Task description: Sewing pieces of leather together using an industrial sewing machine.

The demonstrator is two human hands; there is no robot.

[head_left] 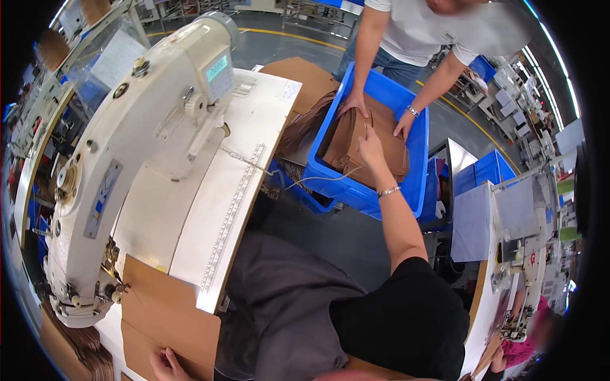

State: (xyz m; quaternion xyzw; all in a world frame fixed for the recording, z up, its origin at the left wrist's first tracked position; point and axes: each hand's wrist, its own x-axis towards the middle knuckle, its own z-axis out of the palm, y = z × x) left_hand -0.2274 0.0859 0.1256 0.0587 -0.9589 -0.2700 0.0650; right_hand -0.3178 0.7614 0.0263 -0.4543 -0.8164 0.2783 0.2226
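Note:
My left hand (168,365) rests on a flat brown panel (166,311) at the lower left, fingers loosely curled and slightly apart, holding nothing visible. The panel lies under the needle end of a large cream sewing machine (136,120). My right hand (371,150) reaches forward into a blue plastic bin (416,181), its index finger stretched out to a stack of brown panels (346,143). The other fingers are bent. Across from me, a person in a white shirt has one hand (356,103) on the stack and the other hand (404,124) at its right side.
More brown pieces (302,70) lie beyond the white machine table (222,219), which has a printed ruler along its edge. A thin cord (324,179) hangs across the bin's front. Another workstation with a sewing machine (521,263) stands at the right, with blue bins (486,171) behind.

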